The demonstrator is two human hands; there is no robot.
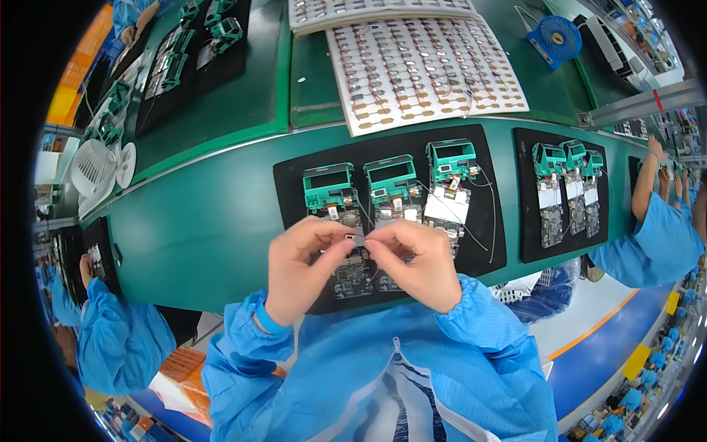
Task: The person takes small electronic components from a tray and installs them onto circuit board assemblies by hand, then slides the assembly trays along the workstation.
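- Tiny part (358, 239) was held up over the boards (352, 283)
- left hand (303, 261) had one end pinched
- right hand (421, 261) pinched its other end
- boards sat on a black mat (291, 193)

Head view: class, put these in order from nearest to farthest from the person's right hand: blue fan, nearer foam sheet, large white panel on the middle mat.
From the right hand:
1. Large white panel: just ahead, slightly right.
2. Nearer foam sheet: farther ahead.
3. Blue fan: farthest, ahead and right.
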